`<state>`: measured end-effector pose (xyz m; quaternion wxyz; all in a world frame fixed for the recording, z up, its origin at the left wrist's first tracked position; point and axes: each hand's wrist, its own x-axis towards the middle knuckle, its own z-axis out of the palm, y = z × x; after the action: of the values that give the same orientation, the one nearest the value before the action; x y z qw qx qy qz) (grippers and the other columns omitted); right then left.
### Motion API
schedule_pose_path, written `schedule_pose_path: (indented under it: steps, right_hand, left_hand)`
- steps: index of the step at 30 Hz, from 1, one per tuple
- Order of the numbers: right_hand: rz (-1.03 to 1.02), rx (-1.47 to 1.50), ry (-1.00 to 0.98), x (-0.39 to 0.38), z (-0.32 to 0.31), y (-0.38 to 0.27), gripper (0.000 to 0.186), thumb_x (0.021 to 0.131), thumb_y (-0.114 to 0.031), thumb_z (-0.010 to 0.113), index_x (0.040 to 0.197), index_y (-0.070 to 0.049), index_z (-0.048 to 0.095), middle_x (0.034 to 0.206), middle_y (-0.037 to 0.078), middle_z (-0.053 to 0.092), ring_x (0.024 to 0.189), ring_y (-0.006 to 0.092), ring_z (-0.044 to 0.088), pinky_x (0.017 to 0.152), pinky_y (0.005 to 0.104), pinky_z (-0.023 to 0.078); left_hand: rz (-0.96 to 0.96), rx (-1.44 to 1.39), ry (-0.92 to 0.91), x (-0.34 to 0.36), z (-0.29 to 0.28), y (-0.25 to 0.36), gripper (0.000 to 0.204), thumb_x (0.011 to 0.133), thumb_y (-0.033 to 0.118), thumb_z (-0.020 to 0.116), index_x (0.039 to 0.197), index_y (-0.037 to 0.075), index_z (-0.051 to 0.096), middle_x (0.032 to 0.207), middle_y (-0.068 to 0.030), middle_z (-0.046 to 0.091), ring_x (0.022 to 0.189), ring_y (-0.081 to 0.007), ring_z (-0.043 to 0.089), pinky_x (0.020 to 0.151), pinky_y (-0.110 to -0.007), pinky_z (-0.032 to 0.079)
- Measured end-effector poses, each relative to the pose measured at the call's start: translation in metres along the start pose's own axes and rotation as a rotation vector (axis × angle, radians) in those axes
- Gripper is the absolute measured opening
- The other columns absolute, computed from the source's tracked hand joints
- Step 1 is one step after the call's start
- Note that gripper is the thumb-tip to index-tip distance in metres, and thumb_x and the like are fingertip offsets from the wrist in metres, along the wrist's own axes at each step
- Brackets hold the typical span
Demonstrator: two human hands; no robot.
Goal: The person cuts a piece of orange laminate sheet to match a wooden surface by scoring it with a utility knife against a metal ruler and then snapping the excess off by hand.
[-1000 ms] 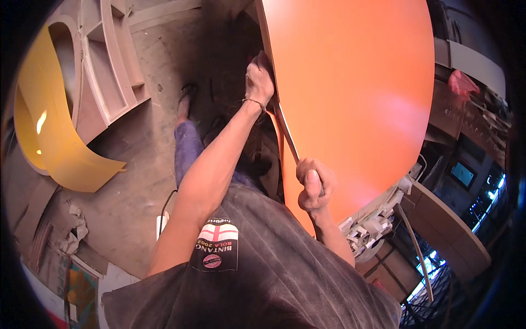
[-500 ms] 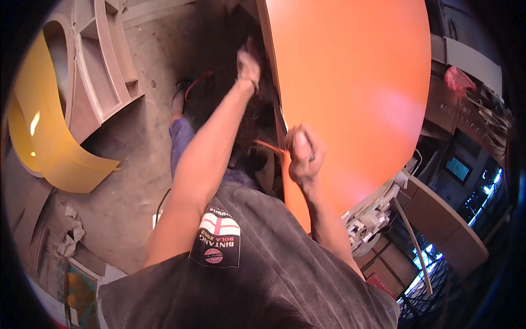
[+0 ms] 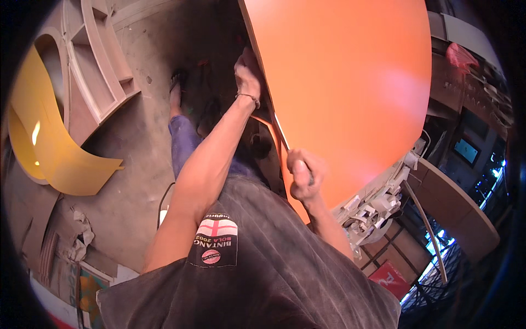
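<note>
A large orange panel with a glossy face and curved far side stands in front of me, its straight edge toward my left. My right hand is closed in a fist, thumb on top, around a thin blade-like tool lying along that edge. The fist hides most of the tool, so its exact kind is unclear. Farther up the same edge, my left hand is curled against the panel, its fingertips partly hidden in shadow. A narrow orange strip runs beside the edge between my hands.
Bent yellow sheets and a curved wooden shelf frame are at the left. White offcuts lie beyond the panel's lower right. A long wooden stick leans by a brown board. My foot is on the concrete floor.
My right hand has moved down along the edge, toward me. My left hand, blurred before, now sits against the panel edge. The orange strip shows farther up, and the view has shifted slightly.
</note>
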<state>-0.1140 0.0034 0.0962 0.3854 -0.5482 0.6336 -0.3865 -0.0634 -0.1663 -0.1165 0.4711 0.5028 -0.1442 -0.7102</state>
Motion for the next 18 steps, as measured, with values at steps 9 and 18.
schedule_pose_path:
  steps: [9, 18]
  right_hand:
    - [0.006, 0.070, -0.010, 0.002, 0.006, 0.022, 0.036, 0.099, -0.021, 0.050, 0.069, -0.002, 0.046, 0.059, 0.004, 0.042, 0.053, 0.0137, 0.041, 0.051, 0.0307, 0.032]
    - [-0.005, 0.119, -0.033, -0.044, -0.037, -0.027, 0.035, 0.097, -0.016, 0.048, 0.065, -0.003, 0.045, 0.058, 0.006, 0.045, 0.050, 0.0187, 0.043, 0.048, 0.0330, 0.034]
  left_hand:
    - [0.228, 0.047, 0.095, 0.040, -0.004, -0.040, 0.055, 0.109, 0.043, 0.041, 0.102, -0.003, 0.070, 0.094, -0.0127, 0.072, 0.082, -0.0218, 0.064, 0.076, -0.037, 0.050]
    - [0.316, 0.227, 0.226, -0.063, 0.015, 0.014, 0.054, 0.108, 0.043, 0.042, 0.111, -0.007, 0.061, 0.094, -0.0193, 0.069, 0.087, -0.0305, 0.065, 0.080, -0.040, 0.049]
